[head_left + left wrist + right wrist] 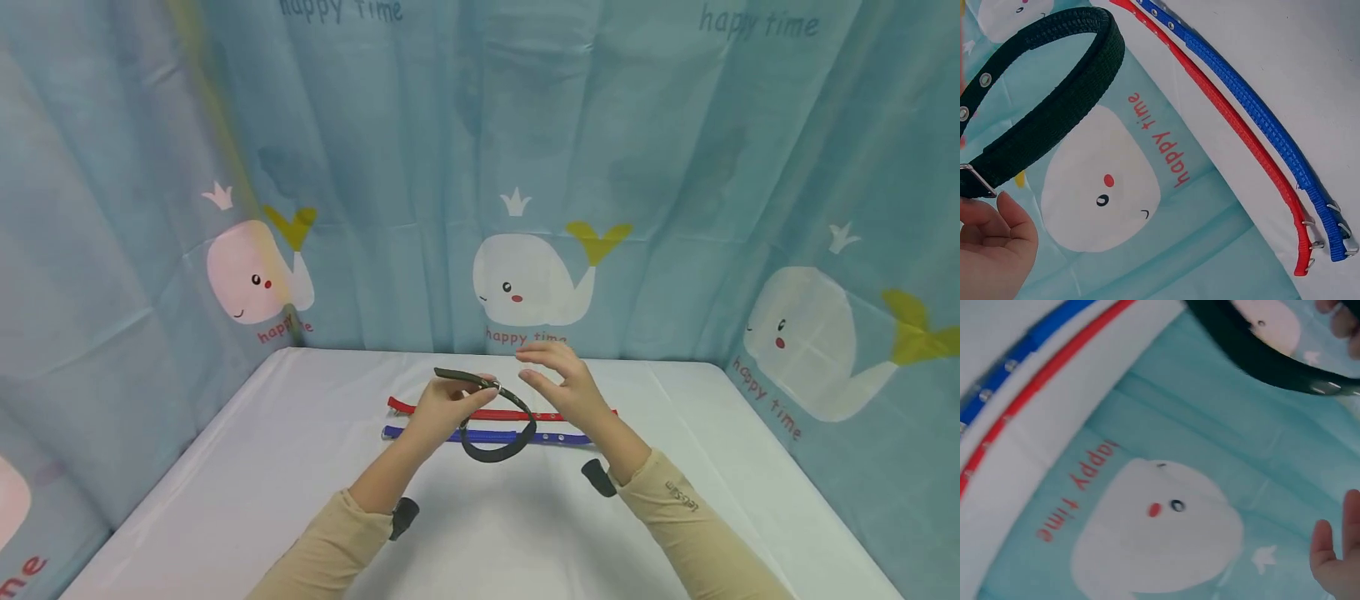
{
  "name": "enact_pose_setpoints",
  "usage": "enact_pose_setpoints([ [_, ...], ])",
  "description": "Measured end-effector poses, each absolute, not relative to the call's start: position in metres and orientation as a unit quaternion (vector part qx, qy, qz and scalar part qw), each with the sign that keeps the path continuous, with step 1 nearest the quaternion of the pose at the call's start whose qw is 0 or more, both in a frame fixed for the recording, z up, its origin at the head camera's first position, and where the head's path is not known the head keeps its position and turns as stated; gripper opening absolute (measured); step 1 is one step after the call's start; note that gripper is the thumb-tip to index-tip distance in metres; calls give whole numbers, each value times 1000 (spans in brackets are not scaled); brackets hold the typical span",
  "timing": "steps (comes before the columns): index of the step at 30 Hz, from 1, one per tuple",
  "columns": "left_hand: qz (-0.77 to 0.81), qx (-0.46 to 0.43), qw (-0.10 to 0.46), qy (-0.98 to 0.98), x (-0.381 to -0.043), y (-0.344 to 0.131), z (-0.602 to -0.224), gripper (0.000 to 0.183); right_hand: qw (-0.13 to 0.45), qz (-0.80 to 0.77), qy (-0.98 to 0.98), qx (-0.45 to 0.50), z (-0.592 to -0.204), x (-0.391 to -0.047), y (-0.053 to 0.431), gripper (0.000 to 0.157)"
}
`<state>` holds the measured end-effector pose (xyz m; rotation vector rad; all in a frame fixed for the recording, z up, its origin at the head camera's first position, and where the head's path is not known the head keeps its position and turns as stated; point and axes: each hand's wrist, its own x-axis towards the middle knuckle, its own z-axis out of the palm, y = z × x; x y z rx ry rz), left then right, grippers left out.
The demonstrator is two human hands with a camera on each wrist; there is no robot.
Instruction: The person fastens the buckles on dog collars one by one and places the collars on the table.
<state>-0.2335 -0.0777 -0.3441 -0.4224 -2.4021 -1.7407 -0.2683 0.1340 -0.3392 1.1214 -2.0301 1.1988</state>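
My left hand (438, 408) pinches a dark green collar (495, 455) near its metal buckle, with the thumb on top. The collar is bent into a closed loop and held up over the table, its free end sticking out past the fingers to the left. In the left wrist view, the padded band (1066, 115), metal eyelets and buckle (982, 178) show beside the thumb. My right hand (564, 385) is raised to the right of the loop, apart from it, thumb and fingers spread. In the right wrist view, the fingers of that hand (1338, 565) hold nothing.
Behind the loop, a red collar (401, 407) and a blue collar (427, 437) lie side by side, stretched out across the white table (225, 500). Their buckles are at the left, eyelets at the right. A blue whale-print curtain (420, 292) surrounds the table's back and sides.
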Motion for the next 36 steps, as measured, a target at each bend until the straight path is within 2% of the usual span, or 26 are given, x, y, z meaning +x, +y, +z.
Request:
enact_pose_setpoints([
  [8, -548, -155, 34, -821, -234, -70, -349, 20, 150, 387, -782, 465, -304, -263, 112, 28],
  [16, -518, -178, 9, -837, -232, -67, -354, 23, 101, 326, -804, 488, -299, -259, 103, 26],
  [22, -498, -183, 5, -848, -231, -65, -357, 22, 72, 338, -797, 496, -303, -261, 101, 14],
  [29, -485, -201, -16, -851, -231, -63, -363, 23, 40, 406, -799, 442, -303, -261, 106, 9],
  [36, -533, -199, -18, -822, -228, -67, -369, 30, 39, 479, -791, 379, -302, -260, 116, 16],
])
